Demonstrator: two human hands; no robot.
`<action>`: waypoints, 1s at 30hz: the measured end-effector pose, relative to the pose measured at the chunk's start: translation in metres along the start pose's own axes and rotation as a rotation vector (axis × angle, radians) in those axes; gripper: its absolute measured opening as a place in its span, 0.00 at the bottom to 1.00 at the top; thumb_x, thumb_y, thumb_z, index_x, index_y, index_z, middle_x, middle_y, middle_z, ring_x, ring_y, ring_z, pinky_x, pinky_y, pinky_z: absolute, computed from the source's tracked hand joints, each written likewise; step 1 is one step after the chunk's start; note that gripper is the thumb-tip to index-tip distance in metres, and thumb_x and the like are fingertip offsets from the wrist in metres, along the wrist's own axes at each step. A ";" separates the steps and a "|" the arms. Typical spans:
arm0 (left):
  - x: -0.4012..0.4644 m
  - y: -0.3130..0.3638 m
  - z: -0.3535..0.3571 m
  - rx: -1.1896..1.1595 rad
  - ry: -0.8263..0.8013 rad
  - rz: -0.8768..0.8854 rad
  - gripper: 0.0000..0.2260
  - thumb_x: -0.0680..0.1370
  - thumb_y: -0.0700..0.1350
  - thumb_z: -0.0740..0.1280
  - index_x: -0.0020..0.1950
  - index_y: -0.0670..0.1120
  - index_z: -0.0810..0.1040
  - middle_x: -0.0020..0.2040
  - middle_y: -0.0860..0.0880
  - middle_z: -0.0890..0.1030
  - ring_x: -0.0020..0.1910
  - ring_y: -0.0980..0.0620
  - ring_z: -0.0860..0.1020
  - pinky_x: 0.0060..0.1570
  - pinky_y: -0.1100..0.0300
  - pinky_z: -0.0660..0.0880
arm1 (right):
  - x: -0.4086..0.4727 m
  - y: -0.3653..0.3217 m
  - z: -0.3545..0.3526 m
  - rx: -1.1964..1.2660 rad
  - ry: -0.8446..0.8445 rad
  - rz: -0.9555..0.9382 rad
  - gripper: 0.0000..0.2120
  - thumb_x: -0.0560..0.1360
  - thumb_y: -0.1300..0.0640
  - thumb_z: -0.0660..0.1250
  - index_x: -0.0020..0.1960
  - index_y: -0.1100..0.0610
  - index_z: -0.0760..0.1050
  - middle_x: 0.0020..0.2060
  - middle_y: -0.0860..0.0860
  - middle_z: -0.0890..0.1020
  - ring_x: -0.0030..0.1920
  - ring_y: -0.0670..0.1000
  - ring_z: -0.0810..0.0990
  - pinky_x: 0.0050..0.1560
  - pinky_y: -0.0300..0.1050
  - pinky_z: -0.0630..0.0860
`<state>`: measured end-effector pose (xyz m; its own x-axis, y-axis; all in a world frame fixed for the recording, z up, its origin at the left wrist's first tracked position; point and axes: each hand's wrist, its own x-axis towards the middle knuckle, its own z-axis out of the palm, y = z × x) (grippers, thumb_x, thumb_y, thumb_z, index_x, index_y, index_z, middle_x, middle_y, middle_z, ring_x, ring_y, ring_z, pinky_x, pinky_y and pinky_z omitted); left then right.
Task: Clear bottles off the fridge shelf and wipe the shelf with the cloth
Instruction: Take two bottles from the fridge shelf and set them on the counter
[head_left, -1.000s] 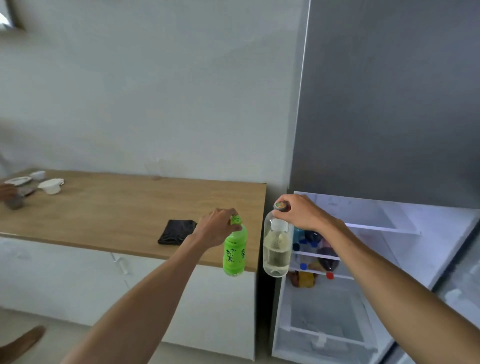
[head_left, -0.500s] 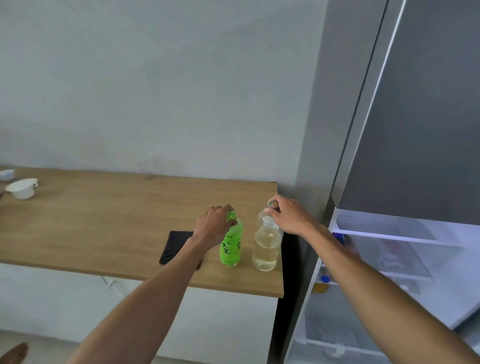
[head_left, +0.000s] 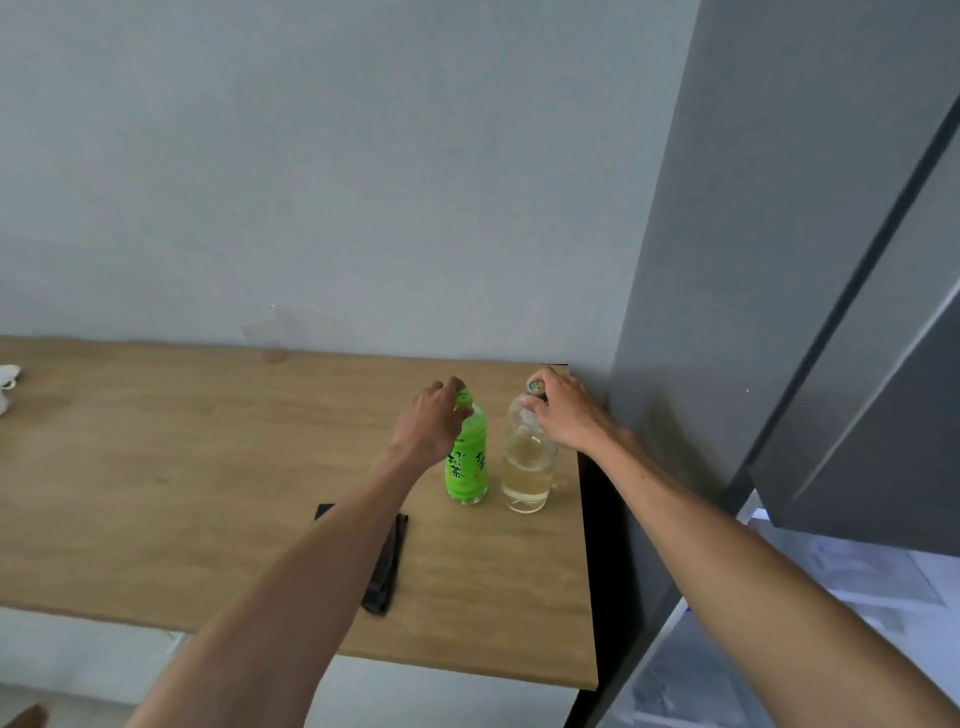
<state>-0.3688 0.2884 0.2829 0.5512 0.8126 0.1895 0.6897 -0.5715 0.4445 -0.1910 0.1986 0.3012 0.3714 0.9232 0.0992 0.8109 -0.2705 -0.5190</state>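
Both bottles now stand on the counter (head_left: 156, 467), where a second ago I carried them in the air by the fridge, and my view has swung left so only a strip of the fridge shows.

At the far left edge I see a white cup (head_left: 8, 376), cut off by the frame. Against the wall stands a clear glass (head_left: 267, 335), faint and hard to make out. Nearer me, the dark cloth (head_left: 387, 566) lies folded on the wood, my left forearm crossing over its left part.

My left hand (head_left: 428, 423) sits on top of the green bottle (head_left: 466, 462), fingers (head_left: 451, 384) curled around its green cap. That bottle stands upright, base on the wood. Just to its right, close but apart, the clear bottle (head_left: 527, 467) stands upright too, about half full of pale yellowish liquid. My right hand (head_left: 569, 415) grips it at the neck, fingers (head_left: 537, 410) closed round just under the dark cap. Both bottles are near the right end of the counter.

Right of that rises the grey fridge (head_left: 701, 312), its door (head_left: 883, 415) hanging open above the lit white interior. Shelves (head_left: 872, 577) in there are blurred; I cannot tell what sits on them.
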 end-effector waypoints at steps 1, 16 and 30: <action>0.008 -0.001 0.001 -0.003 -0.003 -0.005 0.15 0.79 0.48 0.64 0.64 0.43 0.71 0.55 0.40 0.78 0.54 0.38 0.76 0.50 0.46 0.74 | 0.007 0.000 0.002 0.002 -0.004 0.001 0.17 0.79 0.49 0.65 0.63 0.58 0.72 0.60 0.59 0.78 0.60 0.59 0.77 0.56 0.49 0.72; 0.064 -0.025 0.009 -0.032 -0.017 0.056 0.15 0.78 0.46 0.65 0.64 0.44 0.71 0.56 0.40 0.77 0.56 0.38 0.75 0.50 0.45 0.74 | 0.052 0.008 -0.001 -0.041 -0.018 0.047 0.17 0.79 0.49 0.64 0.63 0.57 0.72 0.59 0.57 0.78 0.60 0.57 0.75 0.58 0.49 0.72; 0.021 -0.041 0.001 -0.047 -0.065 0.097 0.28 0.78 0.51 0.65 0.74 0.45 0.59 0.65 0.43 0.71 0.66 0.42 0.68 0.57 0.43 0.72 | 0.009 -0.005 -0.007 0.037 0.083 0.114 0.23 0.76 0.52 0.61 0.70 0.50 0.66 0.55 0.52 0.78 0.60 0.56 0.76 0.59 0.54 0.74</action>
<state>-0.3845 0.3288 0.2682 0.6443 0.7440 0.1771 0.6101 -0.6397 0.4675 -0.1886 0.2062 0.3109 0.4975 0.8608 0.1071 0.7445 -0.3604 -0.5620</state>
